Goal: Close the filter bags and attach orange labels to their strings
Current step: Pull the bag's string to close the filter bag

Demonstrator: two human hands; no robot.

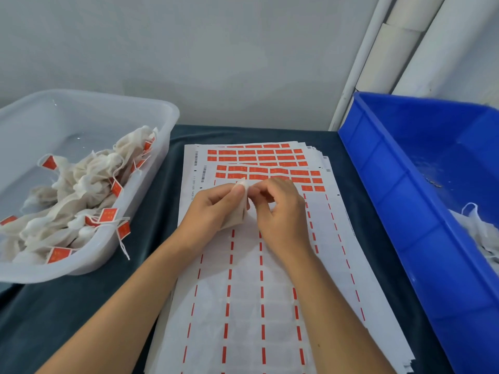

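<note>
A small off-white filter bag (239,211) is held upright above the label sheets at the middle of the table. My left hand (213,205) grips its left side with thumb and fingers. My right hand (278,206) pinches the bag's top edge from the right. Whether a string is between the fingers is hidden. A stack of white sheets (251,292) lies under both hands, with rows of orange labels (259,157) left on its far end and only red dashes on the near part.
A clear plastic tub (151,168) at the left holds several closed bags with orange labels on their strings. A blue crate (405,201) at the right holds white bags (483,233) in its near corner. Dark cloth covers the table; a wall stands behind.
</note>
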